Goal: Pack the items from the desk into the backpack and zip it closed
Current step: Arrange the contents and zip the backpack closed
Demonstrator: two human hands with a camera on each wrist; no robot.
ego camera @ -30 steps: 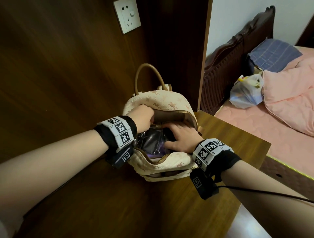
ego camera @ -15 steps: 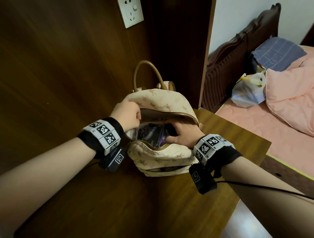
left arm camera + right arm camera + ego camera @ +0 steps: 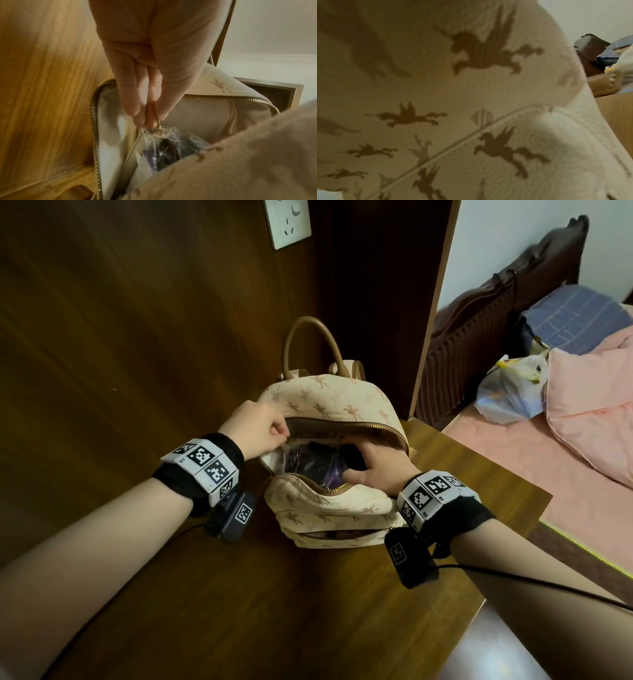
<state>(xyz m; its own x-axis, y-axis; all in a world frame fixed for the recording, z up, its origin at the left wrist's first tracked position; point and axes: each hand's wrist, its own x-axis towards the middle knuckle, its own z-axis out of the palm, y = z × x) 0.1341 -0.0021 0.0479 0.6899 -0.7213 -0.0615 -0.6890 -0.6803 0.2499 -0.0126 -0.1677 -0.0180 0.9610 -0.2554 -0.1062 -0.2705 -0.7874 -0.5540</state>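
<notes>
A cream backpack (image 3: 329,405) printed with winged horses stands on the wooden desk (image 3: 308,611), its main zip wide open. Inside lies a dark item wrapped in clear plastic (image 3: 315,460). My left hand (image 3: 286,434) is at the left end of the opening. In the left wrist view its fingers (image 3: 137,115) pinch the small gold zipper pull (image 3: 159,123) just above the plastic (image 3: 173,147). My right hand (image 3: 373,463) reaches into the opening and rests on the wrapped item, its fingertips hidden under the upper flap. The right wrist view shows only backpack fabric (image 3: 471,108).
Dark wood panels with a white wall socket (image 3: 287,220) rise behind the desk. The desk ends just right of the backpack. Beyond it is a bed with a pink quilt (image 3: 589,405) and a plastic bag (image 3: 510,395). A black cable (image 3: 531,580) trails from my right wrist.
My left hand has slid from the top rim of the backpack to the left end of the opening and taken the zipper pull. The right hand has stayed inside the bag.
</notes>
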